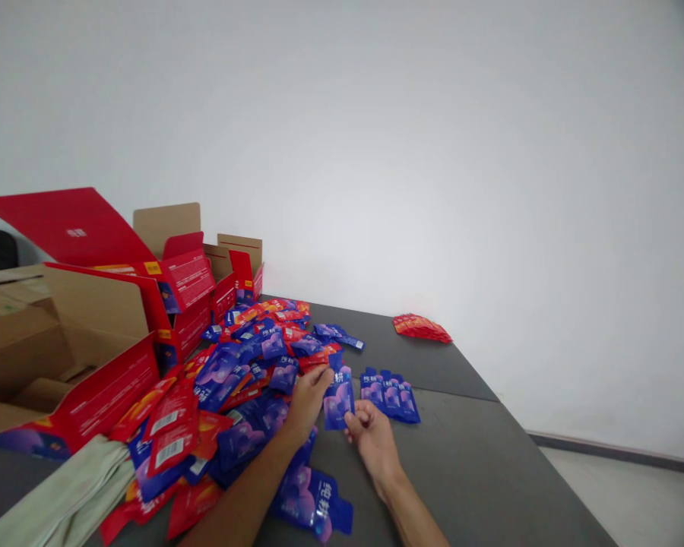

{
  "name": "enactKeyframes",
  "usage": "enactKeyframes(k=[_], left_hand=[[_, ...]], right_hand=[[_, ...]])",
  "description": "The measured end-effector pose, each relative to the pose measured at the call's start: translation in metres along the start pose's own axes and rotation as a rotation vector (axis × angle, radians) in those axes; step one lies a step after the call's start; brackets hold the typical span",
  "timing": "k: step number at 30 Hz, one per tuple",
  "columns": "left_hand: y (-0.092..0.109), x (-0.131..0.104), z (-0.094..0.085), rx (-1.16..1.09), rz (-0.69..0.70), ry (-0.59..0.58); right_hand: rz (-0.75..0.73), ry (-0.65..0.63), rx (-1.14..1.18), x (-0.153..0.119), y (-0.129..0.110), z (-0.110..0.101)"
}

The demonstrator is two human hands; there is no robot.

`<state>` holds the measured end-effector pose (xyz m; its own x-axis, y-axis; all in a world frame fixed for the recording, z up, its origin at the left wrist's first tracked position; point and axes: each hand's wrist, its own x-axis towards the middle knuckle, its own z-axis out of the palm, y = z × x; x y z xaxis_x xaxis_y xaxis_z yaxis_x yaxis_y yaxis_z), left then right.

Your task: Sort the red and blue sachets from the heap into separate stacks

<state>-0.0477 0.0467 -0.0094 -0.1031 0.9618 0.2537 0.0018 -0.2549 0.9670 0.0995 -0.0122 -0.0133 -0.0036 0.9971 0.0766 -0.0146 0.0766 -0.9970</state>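
Observation:
Between my two hands is a blue sachet (337, 403) with purple shapes and white characters, held upright over the dark table. My left hand (308, 399) pinches its upper left edge. At its lower right corner, my right hand (373, 441) grips it between thumb and fingers. Just beyond my right hand lies a fanned row of several blue sachets (396, 395), overlapping one another. A large mixed heap of blue and red sachets (248, 384) spreads to the left, partly hidden behind my left forearm. One blue sachet (313, 497) lies close to me between my forearms.
Open red cardboard boxes (108, 391) with brown insides line the left side. A fanned stack of red sachets (422, 328) rests at the table's far right edge. Pale green cloth (68, 494) lies at the lower left. A white wall (433, 152) stands behind the table (467, 448).

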Motion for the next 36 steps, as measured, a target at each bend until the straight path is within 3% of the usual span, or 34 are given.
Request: enactKeyframes(k=[3,9,14,18,20,24,26,30,34,36], left_hand=[[0.004,-0.002,-0.005,0.006,0.01,-0.018],[0.007,-0.004,-0.007,-0.053,-0.044,0.084],[0.005,-0.002,-0.006,-0.025,0.03,0.068],[0.001,-0.001,-0.006,-0.044,-0.001,0.108],[-0.003,-0.003,-0.002,-0.082,-0.047,0.062],[-0.017,-0.012,0.012,-0.165,-0.298,-0.108],[-0.026,-0.016,0.021,-0.181,-0.311,-0.164],[-0.039,-0.009,0.037,-0.126,-0.148,-0.198],[-0.043,0.013,0.049,0.108,-0.175,-0.158],[-0.045,0.021,0.054,0.18,-0.188,-0.152]], right_hand=[[0.011,0.006,-0.071,-0.005,0.001,0.007],[0.011,-0.002,-0.088,-0.004,0.008,0.01],[0.009,-0.007,-0.083,-0.005,0.012,0.011],[0.012,-0.012,-0.056,-0.008,0.011,0.013],[0.011,0.026,-0.037,-0.004,0.013,0.01],[-0.025,0.143,-0.011,0.012,0.024,-0.004],[-0.039,0.189,-0.02,0.02,0.032,-0.011],[-0.135,0.242,-0.238,0.03,0.037,-0.028],[-0.352,0.346,-0.707,0.033,0.03,-0.051],[-0.392,0.391,-0.934,0.033,0.029,-0.06]])
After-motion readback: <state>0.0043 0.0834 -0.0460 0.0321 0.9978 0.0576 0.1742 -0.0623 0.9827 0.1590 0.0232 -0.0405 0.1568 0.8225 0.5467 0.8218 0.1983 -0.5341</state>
